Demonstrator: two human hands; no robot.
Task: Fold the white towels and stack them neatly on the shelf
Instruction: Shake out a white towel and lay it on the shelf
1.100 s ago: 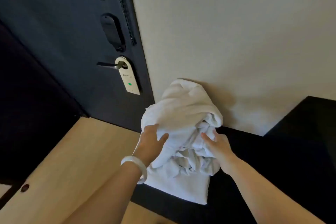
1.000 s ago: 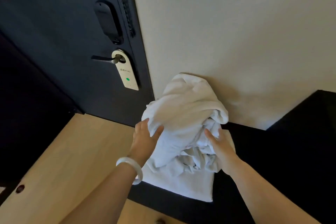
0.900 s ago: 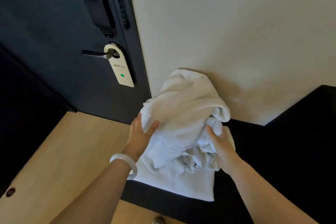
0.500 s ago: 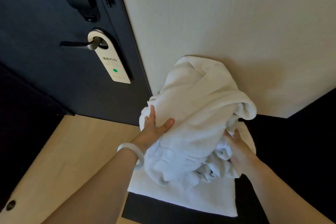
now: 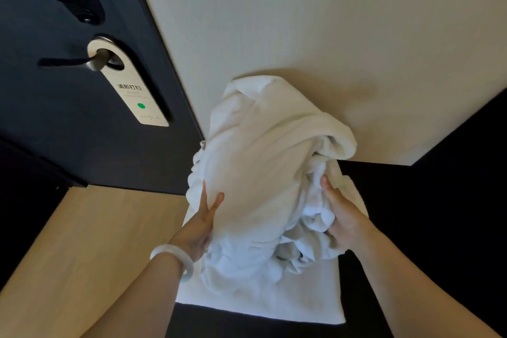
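Towels (image 5: 263, 173) in a crumpled white bundle hang between both hands, pressed from each side so the loose heap cannot spill. The left hand (image 5: 201, 223) lies flat-fingered against the bundle's left flank; the right hand (image 5: 341, 217) cups the rumpled right side (fingers buried in folds, so its grip cannot be told). Beneath, a flat towel (image 5: 274, 302) lies on the dark shelf (image 5: 425, 200) by the far wall, likely a base for stacking.

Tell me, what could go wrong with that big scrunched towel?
The crumpled towel is only held between the left hand and right hand, so it might slip out. Its loose folds hang over the folded towel on the dark shelf and could rumple it or drag it off.
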